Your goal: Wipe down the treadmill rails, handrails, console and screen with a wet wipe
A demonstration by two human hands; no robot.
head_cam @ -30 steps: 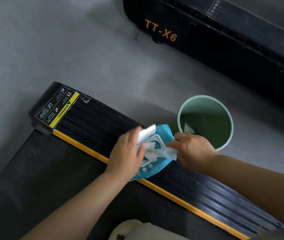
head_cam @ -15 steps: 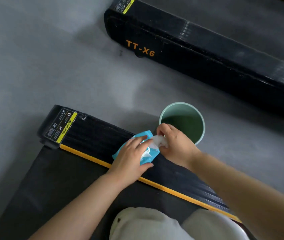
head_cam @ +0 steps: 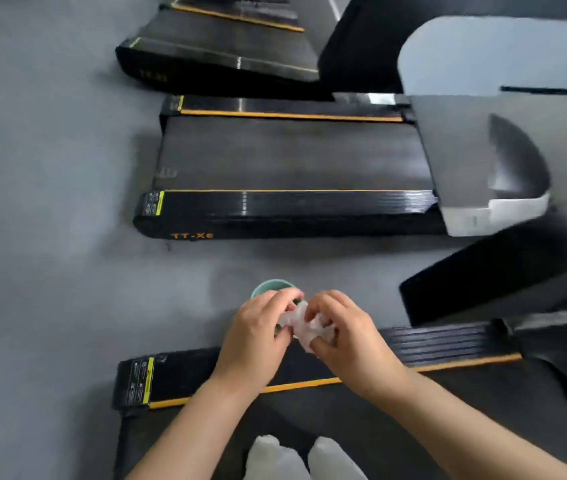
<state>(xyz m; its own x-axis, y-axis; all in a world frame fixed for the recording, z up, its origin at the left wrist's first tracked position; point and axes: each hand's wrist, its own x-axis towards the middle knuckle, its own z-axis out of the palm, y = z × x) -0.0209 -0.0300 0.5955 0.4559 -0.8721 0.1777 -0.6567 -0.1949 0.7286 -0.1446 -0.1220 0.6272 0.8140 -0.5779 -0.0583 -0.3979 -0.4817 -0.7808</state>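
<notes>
Wet wipe: white, crumpled, held in the air between both hands, above the ribbed black side rail of the nearest treadmill. Left hand: fingers curled, pinching the wipe's left edge. Right hand: fingers curled round its right part. Green bucket on the grey floor just beyond the hands, mostly hidden. 2 more treadmills beyond; nearer marked TT-X6.
</notes>
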